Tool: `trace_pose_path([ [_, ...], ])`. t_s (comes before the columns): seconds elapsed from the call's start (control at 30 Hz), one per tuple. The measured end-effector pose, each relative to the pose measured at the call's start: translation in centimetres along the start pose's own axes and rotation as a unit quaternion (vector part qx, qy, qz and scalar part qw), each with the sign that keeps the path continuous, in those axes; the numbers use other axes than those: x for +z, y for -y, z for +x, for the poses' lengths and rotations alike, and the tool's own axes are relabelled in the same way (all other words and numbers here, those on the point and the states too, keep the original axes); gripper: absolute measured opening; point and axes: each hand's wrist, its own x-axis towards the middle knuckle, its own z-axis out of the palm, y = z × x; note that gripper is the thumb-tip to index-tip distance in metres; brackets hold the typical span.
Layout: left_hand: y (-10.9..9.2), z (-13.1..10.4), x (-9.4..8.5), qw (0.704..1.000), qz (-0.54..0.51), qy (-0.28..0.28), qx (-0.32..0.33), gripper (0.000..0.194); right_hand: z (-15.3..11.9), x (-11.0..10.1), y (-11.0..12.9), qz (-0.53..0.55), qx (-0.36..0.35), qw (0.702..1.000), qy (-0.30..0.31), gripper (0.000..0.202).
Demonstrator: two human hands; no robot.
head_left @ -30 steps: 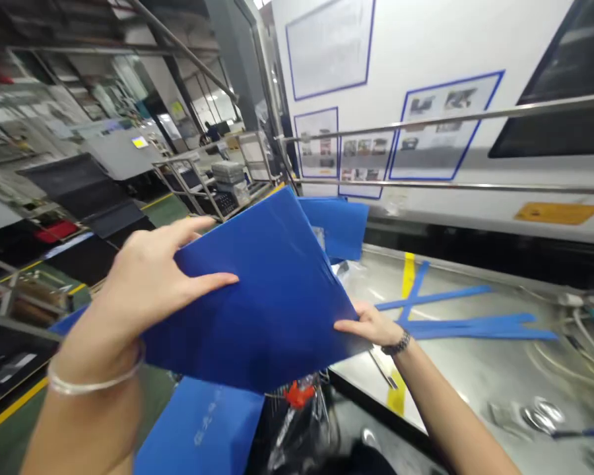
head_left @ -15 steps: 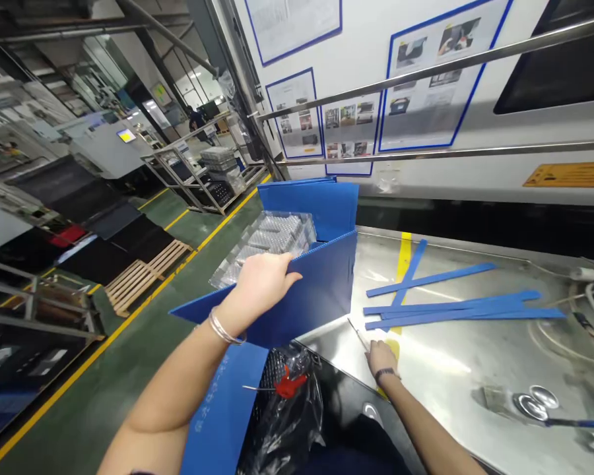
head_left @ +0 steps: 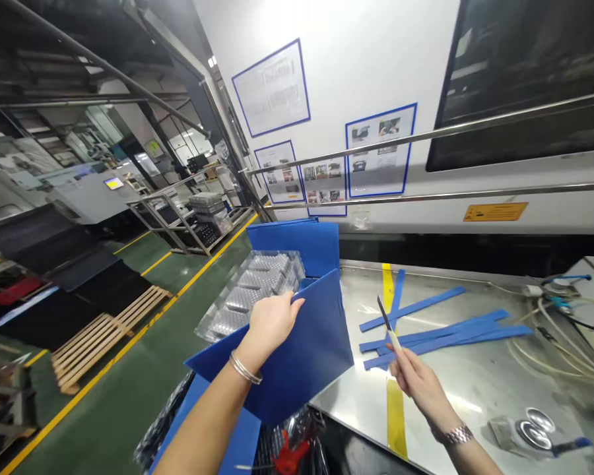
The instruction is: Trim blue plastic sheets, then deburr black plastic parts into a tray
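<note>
My left hand (head_left: 273, 323) is closed over the top edge of a blue corrugated plastic sheet (head_left: 304, 349), thumb on the near face. The sheet stands tilted at the bench's left end. Behind it are another upright blue panel (head_left: 321, 247) and clear plastic trays (head_left: 247, 290). In my right hand (head_left: 418, 382) is a knife (head_left: 390, 326) with a pale handle; its dark blade points up and away, above the bench and apart from the sheet. Several blue strips (head_left: 440, 336) lie crossed on the metal bench just beyond the knife.
A red-handled tool (head_left: 291, 455) lies on black plastic below the sheet. The metal bench (head_left: 455, 429) also carries round metal lids (head_left: 533, 434), a blue-handled item and hoses (head_left: 559, 349). Metal rails (head_left: 426, 198) run along the white machine. A wooden pallet (head_left: 103, 336) stands on the floor left.
My right hand has risen from the bench's near edge, lifting the knife and turning its blade upward. My left hand keeps its hold on the sheet. The view has shifted right and up.
</note>
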Motion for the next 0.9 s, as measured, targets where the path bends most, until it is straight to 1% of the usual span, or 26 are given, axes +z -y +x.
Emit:
trace_pose_path([
  [0.07, -0.1, 0.0, 0.0, 1.000, -0.002, -0.004, -0.003, 0.042, 0.3, 0.7, 5.0, 0.031, -0.053, 0.998, 0.009, 0.073],
  [0.13, -0.2, -0.1, 0.0, 1.000, -0.003, -0.007, -0.003, 0.041, 0.5, 1.7, 8.9, 0.027, -0.097, 0.995, -0.002, 0.070],
  [0.17, -0.2, -0.1, 0.0, 1.000, -0.004, -0.009, -0.001, 0.041, 0.6, 2.2, 10.2, 0.027, -0.111, 0.993, -0.006, 0.068],
  [0.23, -0.4, -0.3, 0.1, 1.000, -0.005, -0.013, 0.000, 0.040, 0.8, 3.1, 11.9, 0.032, -0.122, 0.992, -0.004, 0.065],
  [0.3, -0.6, -0.5, 0.1, 1.000, -0.007, -0.017, 0.001, 0.039, 0.9, 3.8, 12.6, 0.008, -0.142, 0.990, -0.006, 0.060],
  [0.37, -0.7, -0.7, 0.2, 1.000, -0.007, -0.021, -0.001, 0.039, 0.9, 4.4, 12.9, -0.063, -0.211, 0.974, -0.043, 0.051],
  [0.43, -0.8, -0.8, 0.2, 1.000, -0.005, -0.024, -0.001, 0.040, 0.8, 4.8, 13.2, -0.144, -0.298, 0.939, -0.094, 0.045],
  [0.5, -0.9, -0.9, 0.3, 1.000, -0.004, -0.026, 0.002, 0.040, 0.5, 5.0, 13.5, -0.205, -0.352, 0.904, -0.130, 0.044],
  [0.57, -0.9, -0.8, 0.3, 1.000, -0.006, -0.027, 0.004, 0.040, 0.3, 5.2, 13.6, -0.250, -0.368, 0.884, -0.141, 0.042],
  [0.67, -0.9, -0.9, 0.3, 1.000, -0.007, -0.028, 0.006, 0.040, 0.2, 5.3, 13.4, -0.305, -0.362, 0.869, -0.143, 0.039],
  [0.77, -1.1, -1.0, 0.1, 1.000, -0.008, -0.026, 0.005, 0.040, 0.3, 5.4, 13.1, -0.339, -0.353, 0.860, -0.142, 0.038],
  [0.9, -1.3, -1.2, -0.1, 1.000, -0.008, -0.024, 0.004, 0.039, 0.4, 5.4, 12.9, -0.349, -0.350, 0.857, -0.145, 0.037],
])
